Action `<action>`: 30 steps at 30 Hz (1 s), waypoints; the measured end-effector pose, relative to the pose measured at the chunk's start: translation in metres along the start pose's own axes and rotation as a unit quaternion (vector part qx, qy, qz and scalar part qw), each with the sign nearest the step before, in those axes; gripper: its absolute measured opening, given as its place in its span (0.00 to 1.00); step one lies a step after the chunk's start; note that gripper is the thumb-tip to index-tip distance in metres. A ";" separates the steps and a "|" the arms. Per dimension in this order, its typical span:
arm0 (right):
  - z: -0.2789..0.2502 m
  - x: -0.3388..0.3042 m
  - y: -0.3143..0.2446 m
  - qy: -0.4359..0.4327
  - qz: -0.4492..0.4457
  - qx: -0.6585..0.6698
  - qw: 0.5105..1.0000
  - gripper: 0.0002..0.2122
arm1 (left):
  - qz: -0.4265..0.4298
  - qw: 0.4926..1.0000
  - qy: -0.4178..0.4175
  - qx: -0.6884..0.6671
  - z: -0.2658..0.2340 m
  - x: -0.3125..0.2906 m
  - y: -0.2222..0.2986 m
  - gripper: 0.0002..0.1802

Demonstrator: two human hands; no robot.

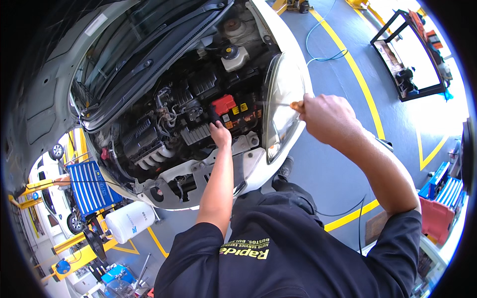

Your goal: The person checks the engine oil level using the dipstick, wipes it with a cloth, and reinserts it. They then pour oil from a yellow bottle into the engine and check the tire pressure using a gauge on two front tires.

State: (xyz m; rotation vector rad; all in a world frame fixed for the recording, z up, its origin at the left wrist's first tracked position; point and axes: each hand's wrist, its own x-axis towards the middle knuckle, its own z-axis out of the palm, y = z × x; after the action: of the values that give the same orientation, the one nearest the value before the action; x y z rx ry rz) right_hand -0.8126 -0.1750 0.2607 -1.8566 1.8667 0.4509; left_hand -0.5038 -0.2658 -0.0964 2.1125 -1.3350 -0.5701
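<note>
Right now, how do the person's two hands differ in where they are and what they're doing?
The left hand reaches down into the engine bay, at the battery with the red cover; the right hand is raised beside the headlight.
The right hand grips an orange-handled tool; what the left hand's fingers hold is unclear.
Both are bare, over the white car's front.

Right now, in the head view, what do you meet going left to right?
Blue tool tray → white canister → left hand at the red battery cover → headlight → right hand gripping an orange-handled tool → black-framed cart.
</note>
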 end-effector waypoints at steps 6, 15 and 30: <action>-0.005 0.020 -0.021 0.052 -0.020 0.075 0.996 0.15 | -0.032 0.997 0.008 -0.070 -0.001 -0.005 -0.003 0.28; -0.007 0.100 -0.059 0.119 -0.059 0.081 0.988 0.18 | 0.016 0.977 0.162 -0.137 -0.087 0.042 0.013 0.21; -0.062 0.149 -0.125 0.157 -0.024 0.062 0.985 0.22 | 0.211 0.964 -0.039 0.157 -0.058 0.244 0.035 0.28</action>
State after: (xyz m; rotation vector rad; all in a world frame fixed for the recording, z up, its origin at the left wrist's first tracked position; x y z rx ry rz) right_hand -0.6910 -0.3377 0.2438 -1.9709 1.9911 0.0224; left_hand -0.3909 -0.4860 -0.0429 1.9598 -1.9606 -0.2761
